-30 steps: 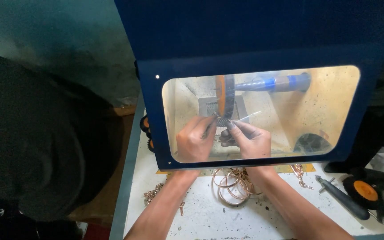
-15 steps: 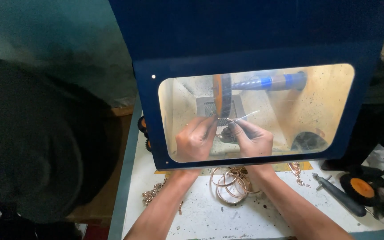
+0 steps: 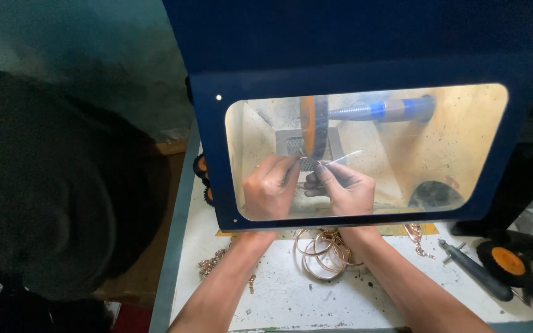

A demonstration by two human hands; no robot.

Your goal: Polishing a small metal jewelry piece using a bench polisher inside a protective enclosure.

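Both my hands reach under a dark blue hood [image 3: 365, 49] and show through its clear window [image 3: 464, 142]. My left hand [image 3: 269, 191] and my right hand [image 3: 347, 188] pinch a thin metal ring [image 3: 345, 158] together and hold it against the lower edge of an orange and black polishing wheel [image 3: 313, 126]. The wheel sits on a spindle with a blue sleeve [image 3: 390, 110]. The part of the ring at the wheel is hidden by my fingers.
Several copper-coloured wire rings [image 3: 325, 251] lie on the white bench between my forearms. Chain pieces [image 3: 212, 264] lie left, more chain [image 3: 416, 237] right. A black-handled tool [image 3: 476, 271] and a spare orange-centred wheel [image 3: 508, 261] lie far right. A dark shape fills the left.
My hands stay at the wheel with the ring; only the view has shifted a little, so the hood and window sit slightly higher and further left in the picture.
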